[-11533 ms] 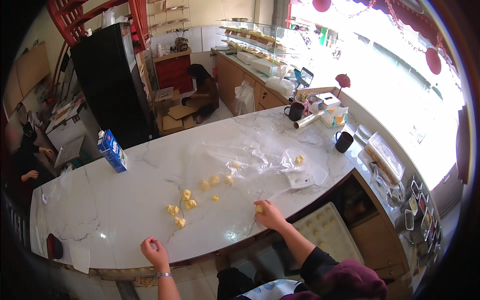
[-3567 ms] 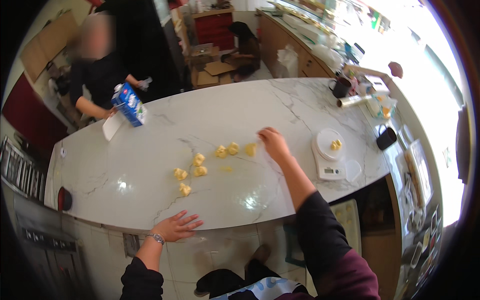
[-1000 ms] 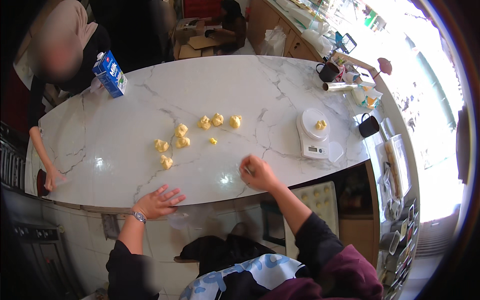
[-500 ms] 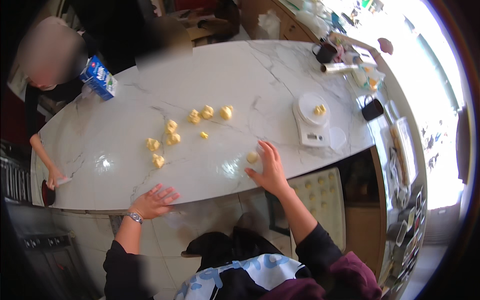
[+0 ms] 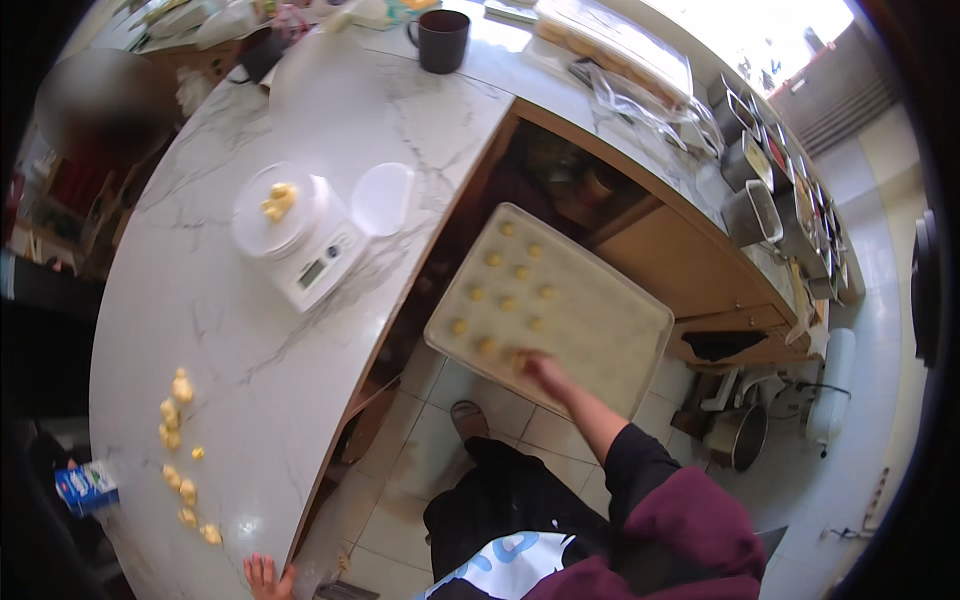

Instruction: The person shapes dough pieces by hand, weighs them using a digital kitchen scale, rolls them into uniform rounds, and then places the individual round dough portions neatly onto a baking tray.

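Note:
Reaching over a pale baking tray (image 5: 610,350), my right hand (image 5: 543,372) has its fingers closed together on a small round ball of dough (image 5: 521,361), low over the tray's near side; motion blurs the fingertips a little. Several more dough balls (image 5: 507,304) sit spaced in rows on the tray's left part. My left hand (image 5: 268,577) rests at the marble table's edge, its fingers spread and holding nothing; the lower picture edge cuts it off. Several rough lumps of yellow dough (image 5: 187,490) lie in a line on the tabletop.
A white kitchen scale (image 5: 315,270) carries dough pieces (image 5: 280,202), with a clear lid (image 5: 382,199) beside it. A dark mug (image 5: 442,42) stands farther back. Metal tins (image 5: 750,215) line the right counter. A blue carton (image 5: 87,487) is at the table's left edge.
My view has turned right toward the tray. My right hand has gone from beside the dough ball on the table to the tray, with a ball at its fingers. My left hand stays at the table edge.

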A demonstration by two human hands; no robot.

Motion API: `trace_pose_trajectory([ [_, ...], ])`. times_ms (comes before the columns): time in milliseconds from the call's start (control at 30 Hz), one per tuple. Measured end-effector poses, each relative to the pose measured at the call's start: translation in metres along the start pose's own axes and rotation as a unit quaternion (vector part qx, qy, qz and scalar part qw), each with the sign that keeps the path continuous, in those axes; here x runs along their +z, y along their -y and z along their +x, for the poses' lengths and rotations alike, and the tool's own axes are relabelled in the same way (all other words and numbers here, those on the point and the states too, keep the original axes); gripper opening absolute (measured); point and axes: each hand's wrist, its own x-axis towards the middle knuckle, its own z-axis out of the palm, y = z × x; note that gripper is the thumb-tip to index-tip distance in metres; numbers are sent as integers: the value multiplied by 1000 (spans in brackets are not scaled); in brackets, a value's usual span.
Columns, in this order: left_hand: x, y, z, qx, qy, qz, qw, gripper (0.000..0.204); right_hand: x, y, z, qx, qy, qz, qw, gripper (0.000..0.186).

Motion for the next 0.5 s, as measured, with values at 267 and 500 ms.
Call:
trace_pose_trajectory([
  [267,40,37,-20,11,-246,79,966,65,-91,70,132,-242,-418,-294,825,43],
  [500,47,36,-5,14,-314,73,946,34,-71,79,143,-337,-401,-306,795,43],
])
